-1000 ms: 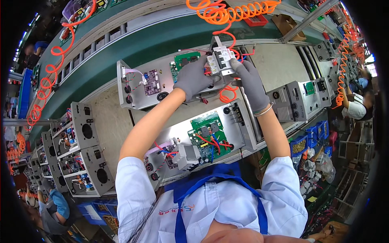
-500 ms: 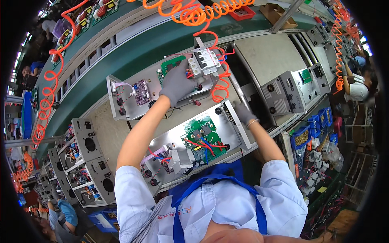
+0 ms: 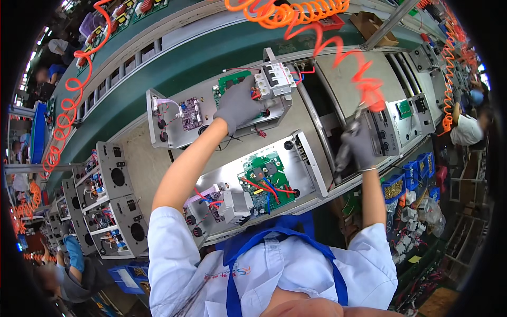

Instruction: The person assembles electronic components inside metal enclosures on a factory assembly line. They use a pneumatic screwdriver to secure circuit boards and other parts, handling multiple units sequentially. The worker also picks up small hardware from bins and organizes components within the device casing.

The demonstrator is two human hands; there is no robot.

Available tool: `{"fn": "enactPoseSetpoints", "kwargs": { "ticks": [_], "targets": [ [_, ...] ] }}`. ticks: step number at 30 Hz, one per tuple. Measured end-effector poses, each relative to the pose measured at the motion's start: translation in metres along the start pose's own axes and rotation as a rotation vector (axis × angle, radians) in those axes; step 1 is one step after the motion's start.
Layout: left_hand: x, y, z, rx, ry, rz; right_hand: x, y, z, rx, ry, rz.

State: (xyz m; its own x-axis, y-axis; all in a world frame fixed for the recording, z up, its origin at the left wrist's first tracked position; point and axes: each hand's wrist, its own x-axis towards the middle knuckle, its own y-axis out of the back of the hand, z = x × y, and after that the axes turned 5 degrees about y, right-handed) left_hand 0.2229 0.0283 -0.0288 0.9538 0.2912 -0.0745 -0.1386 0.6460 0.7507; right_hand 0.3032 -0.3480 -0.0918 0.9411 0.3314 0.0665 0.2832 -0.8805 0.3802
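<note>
My left hand (image 3: 237, 106), in a grey glove, is closed at the lower left corner of a white and grey circuit breaker (image 3: 275, 78) on the far open metal chassis (image 3: 177, 134). Its fingertips are partly hidden beside red wires. My right hand (image 3: 360, 143), gloved too, is wrapped round a grey air screwdriver (image 3: 343, 158) hanging from an orange coiled hose (image 3: 365, 84). The screwdriver tilts, its lower end above the gap in the line, right of the near chassis (image 3: 311, 164). A green circuit board (image 3: 266, 177) with red and blue wires sits in that near chassis.
Finished-looking grey housings (image 3: 119, 174) stand in a stack at left. Another housing (image 3: 380, 129) is just beyond my right hand. Blue bins (image 3: 393, 187) of small parts lie at the right. More orange hose coils (image 3: 285, 13) hang overhead; metal rollers (image 3: 317, 124) cross the line.
My right hand has moved right and away from the near chassis's end and now holds the air screwdriver. Its hose has swung right. My left hand stays by the circuit breaker.
</note>
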Motion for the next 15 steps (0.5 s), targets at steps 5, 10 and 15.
{"fn": "enactPoseSetpoints", "kwargs": {
  "ticks": [5, 10, 15],
  "targets": [
    [-0.001, -0.001, 0.000, 0.050, -0.020, 0.021, 0.022, -0.012, -0.156, 0.636, 0.203, 0.281],
    [0.004, -0.003, -0.002, 0.028, -0.020, 0.006, 0.024, -0.041, -0.201, 0.956, 0.395, -0.107],
    [-0.004, 0.003, 0.003, 0.029, 0.001, -0.005, 0.042, -0.084, -0.278, 0.891, 0.725, -0.135]
  ]
}}
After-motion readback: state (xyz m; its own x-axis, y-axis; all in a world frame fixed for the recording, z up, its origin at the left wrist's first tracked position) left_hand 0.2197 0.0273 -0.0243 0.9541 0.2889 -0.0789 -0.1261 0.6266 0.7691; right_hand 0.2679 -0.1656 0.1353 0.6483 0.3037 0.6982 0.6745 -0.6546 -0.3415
